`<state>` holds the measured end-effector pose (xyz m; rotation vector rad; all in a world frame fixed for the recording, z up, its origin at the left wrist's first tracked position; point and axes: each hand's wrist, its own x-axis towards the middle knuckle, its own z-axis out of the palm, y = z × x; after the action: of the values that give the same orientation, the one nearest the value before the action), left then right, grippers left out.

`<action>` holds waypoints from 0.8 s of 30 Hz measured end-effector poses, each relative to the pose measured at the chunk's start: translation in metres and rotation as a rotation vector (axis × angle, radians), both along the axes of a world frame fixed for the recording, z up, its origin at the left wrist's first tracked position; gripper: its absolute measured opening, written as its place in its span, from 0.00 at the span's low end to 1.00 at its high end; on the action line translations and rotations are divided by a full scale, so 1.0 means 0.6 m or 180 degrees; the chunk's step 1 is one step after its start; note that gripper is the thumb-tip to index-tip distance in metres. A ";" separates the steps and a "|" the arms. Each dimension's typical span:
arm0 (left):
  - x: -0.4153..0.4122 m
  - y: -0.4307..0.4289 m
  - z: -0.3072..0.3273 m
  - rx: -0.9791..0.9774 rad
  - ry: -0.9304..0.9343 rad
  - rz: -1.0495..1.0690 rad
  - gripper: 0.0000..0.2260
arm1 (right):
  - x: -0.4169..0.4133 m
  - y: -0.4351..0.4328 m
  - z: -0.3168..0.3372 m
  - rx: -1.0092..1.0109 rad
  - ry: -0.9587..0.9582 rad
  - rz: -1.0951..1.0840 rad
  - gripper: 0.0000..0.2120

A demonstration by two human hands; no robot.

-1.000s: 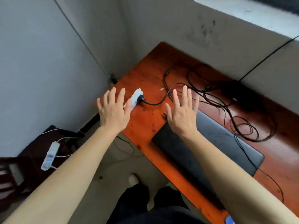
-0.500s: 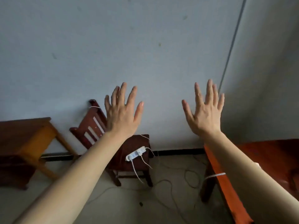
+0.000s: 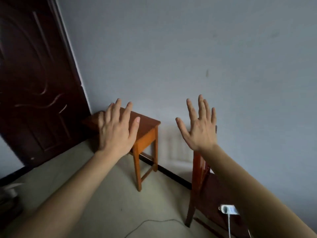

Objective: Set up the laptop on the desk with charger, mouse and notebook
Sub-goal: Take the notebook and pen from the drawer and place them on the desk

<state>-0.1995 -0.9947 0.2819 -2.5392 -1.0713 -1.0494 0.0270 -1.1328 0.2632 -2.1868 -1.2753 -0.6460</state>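
left hand: held out at chest height, palm away, fingers spread, grasping nothing.
right hand: same pose, splayed and empty, well apart from the left.
task items: laptop, charger, mouse and notebook not in view; cannot tell from here where they lie. The desk they belong on is also out of frame.
in view: small wooden table against the pale wall, its top bare where it shows; dark door at left; wooden chair low right with a white power strip on its seat, a white cord hanging from it.
floor: thin dark cable trailing across it, near the chair leg.
step in hand (judged): looking around the room with both hands free, likely hunting for an item or a power point; nothing gripped yet.
doing it well: find the gear first, then reach; carry the laptop with both hands; keep feet off the floor cable; if that strip is for the charger, lift the body of it, not the cord.
risk: tripping on the cable, or dragging the strip off the seat by its lead.
progress (judged): early or unclear, no setup visible here.
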 end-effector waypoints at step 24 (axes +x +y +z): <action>-0.154 0.856 -0.029 -0.0170 0.0184 0.1488 0.26 | -0.106 1.078 -0.085 -0.0311 0.0133 0.1588 0.34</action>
<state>-0.2920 -0.4813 0.2643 -2.1735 -1.5871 -0.8212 -0.0365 -0.4858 0.2125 -1.8290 -1.7712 -0.3400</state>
